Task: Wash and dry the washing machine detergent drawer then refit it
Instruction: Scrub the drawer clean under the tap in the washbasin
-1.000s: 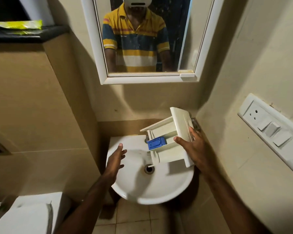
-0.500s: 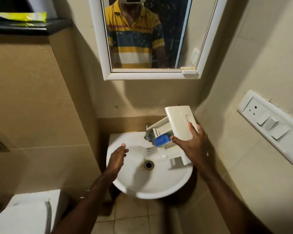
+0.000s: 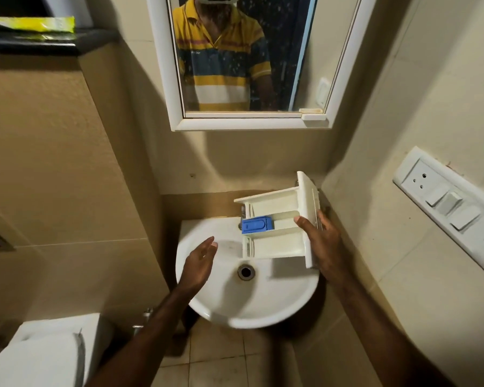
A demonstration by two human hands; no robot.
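head | detergent drawer (image 3: pixel 274 230) hanging over the sink (image 3: pixel 235 311), long axis running leftward from the gripping hand, compartments facing up | right hand (image 3: pixel 323 244) clasping its front panel, thumb inside | left hand (image 3: pixel 200 263) hovering flat-fingered, holding nothing, left of the drawer

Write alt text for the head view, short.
A right hand grips the front panel of a white detergent drawer with a blue insert, holding it over a white basin. The left hand hovers open above the basin; a mirror hangs above.
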